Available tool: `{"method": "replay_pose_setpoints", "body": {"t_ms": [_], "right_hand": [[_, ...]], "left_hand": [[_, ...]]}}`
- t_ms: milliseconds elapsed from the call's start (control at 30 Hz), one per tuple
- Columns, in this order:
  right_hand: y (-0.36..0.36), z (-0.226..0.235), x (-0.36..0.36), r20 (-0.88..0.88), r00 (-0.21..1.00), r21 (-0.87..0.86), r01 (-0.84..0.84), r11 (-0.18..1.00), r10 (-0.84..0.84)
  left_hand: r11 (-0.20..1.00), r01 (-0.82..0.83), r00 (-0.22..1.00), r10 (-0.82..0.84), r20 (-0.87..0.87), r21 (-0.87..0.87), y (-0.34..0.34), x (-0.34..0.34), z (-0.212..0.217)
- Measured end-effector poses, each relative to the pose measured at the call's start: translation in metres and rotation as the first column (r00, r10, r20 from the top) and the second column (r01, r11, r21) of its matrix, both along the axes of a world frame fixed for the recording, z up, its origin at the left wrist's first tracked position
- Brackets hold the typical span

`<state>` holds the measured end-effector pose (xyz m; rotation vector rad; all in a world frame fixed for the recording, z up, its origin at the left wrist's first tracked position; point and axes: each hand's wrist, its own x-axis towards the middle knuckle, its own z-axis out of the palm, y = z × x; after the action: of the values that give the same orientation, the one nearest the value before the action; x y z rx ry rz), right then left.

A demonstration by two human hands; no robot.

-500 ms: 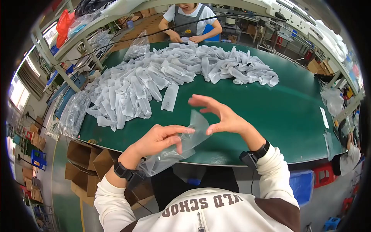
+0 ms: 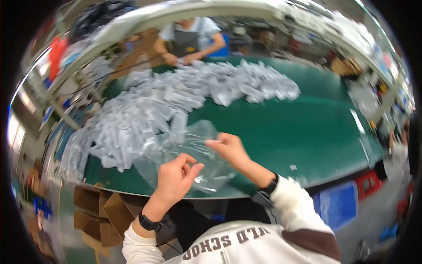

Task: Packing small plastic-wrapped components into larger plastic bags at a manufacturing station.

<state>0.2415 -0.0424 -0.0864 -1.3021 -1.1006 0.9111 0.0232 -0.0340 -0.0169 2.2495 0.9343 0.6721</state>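
A large clear plastic bag [image 2: 200, 132] is spread out between my hands over the near edge of the green table [image 2: 272, 127]. My right hand [image 2: 231, 152] pinches the bag's upper right part between thumb and fingers. Lower and to the left, my left hand [image 2: 175, 178] is closed at the bag, its fingers curled toward the thumb; the exact grip is hard to make out. Just beyond the bag lies a long heap of frosted plastic sleeves [image 2: 132, 119], one of them partly seen through the film.
Across the table a co-worker's hands [image 2: 182, 58] are at the heap's far edge. Open cardboard boxes [image 2: 103, 215] stand below the table at left. A blue bin [image 2: 336, 204] and a red stool [image 2: 368, 185] are at right. A shelf frame [image 2: 149, 20] arches overhead.
The bunched clear bag has been spread wide, out over the table. My right hand has come down and closed on it; my left hand has turned, its fingers curling in. The view has shifted.
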Motion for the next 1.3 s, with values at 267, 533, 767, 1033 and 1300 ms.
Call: {"method": "replay_pose_setpoints", "body": {"t_ms": [267, 533, 767, 1033, 1300], "right_hand": [[-0.025, -0.037, -0.036, -0.199, 0.963, 0.06, -0.175, 0.983, 0.183], [-0.094, -0.068, 0.039, 0.557, 0.715, 0.223, 0.362, 0.905, -0.423], [-0.102, -0.045, 0.044, 0.728, 0.502, 0.325, 0.347, 0.88, -0.467], [-0.101, -0.067, 0.065, 0.894, 0.426, 0.214, -0.141, 0.967, -0.136], [-0.125, -0.059, 0.16, 0.898, 0.401, -0.036, 0.474, 0.88, -0.179]], "left_hand": [[0.791, 0.2, 0.884, 0.11, 0.455, -0.579, -0.011, 0.024, -0.11], [0.759, 0.241, 0.546, 0.409, 0.731, -0.605, -0.003, 0.023, -0.112], [0.75, 0.34, 0.593, 0.298, 0.748, -0.568, 0.014, 0.032, -0.114], [0.838, 0.395, 0.763, -0.071, 0.643, -0.377, -0.024, 0.134, -0.072], [0.908, 0.392, 0.848, -0.419, 0.323, 0.148, -0.017, 0.198, -0.071]]}}
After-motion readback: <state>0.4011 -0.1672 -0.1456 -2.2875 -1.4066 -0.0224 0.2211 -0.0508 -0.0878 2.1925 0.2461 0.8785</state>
